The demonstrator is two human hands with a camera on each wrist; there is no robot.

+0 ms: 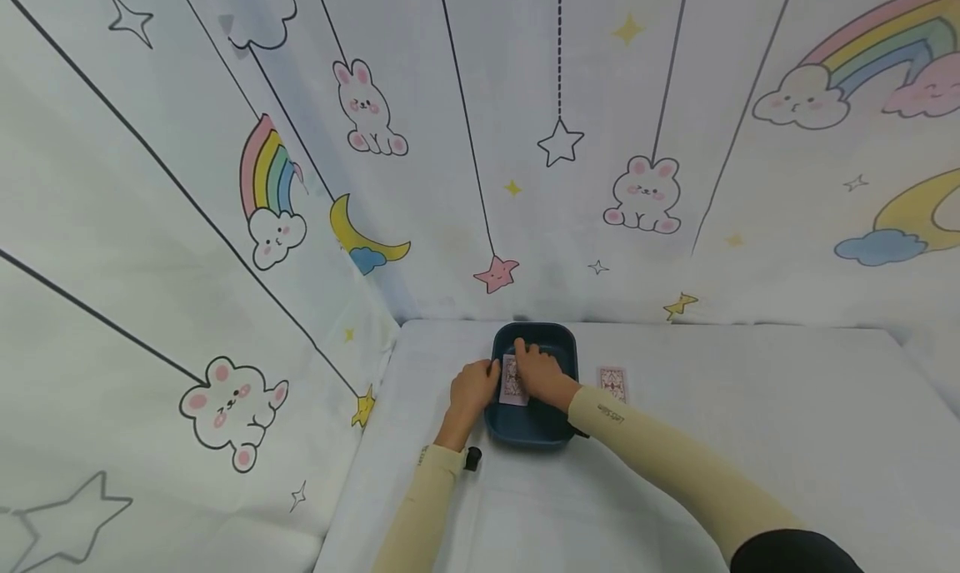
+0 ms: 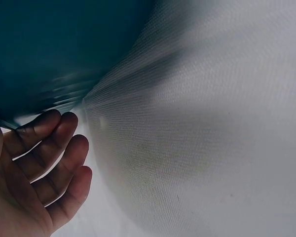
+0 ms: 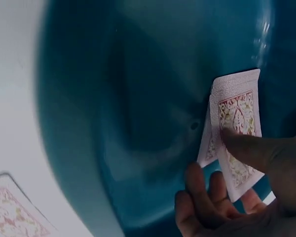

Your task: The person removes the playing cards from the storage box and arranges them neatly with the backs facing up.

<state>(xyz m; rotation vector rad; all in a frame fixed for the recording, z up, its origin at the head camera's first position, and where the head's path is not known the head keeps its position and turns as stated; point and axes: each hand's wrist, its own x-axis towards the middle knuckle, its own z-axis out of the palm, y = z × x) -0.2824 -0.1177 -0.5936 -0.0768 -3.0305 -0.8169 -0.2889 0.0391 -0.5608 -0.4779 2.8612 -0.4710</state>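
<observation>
A dark teal plastic tray (image 1: 531,430) with rounded corners stands near the back of the white-covered table. My left hand (image 1: 472,387) holds its left rim; in the left wrist view the curled fingers (image 2: 71,148) lie against the outer wall, the thumb hidden. My right hand (image 1: 542,373) reaches into the tray. In the right wrist view it pinches a playing card (image 3: 238,113) with a red patterned back, thumb on top and fingertips beneath. Another card (image 3: 206,143) shows partly behind it. Outside the tray, a playing card (image 1: 612,382) lies back up on the table to the right.
A white cloth (image 1: 720,440) covers the table. Behind and to the left hang white curtains (image 1: 450,181) printed with bunnies, stars and rainbows. A small black object (image 1: 472,458) is at my left wrist.
</observation>
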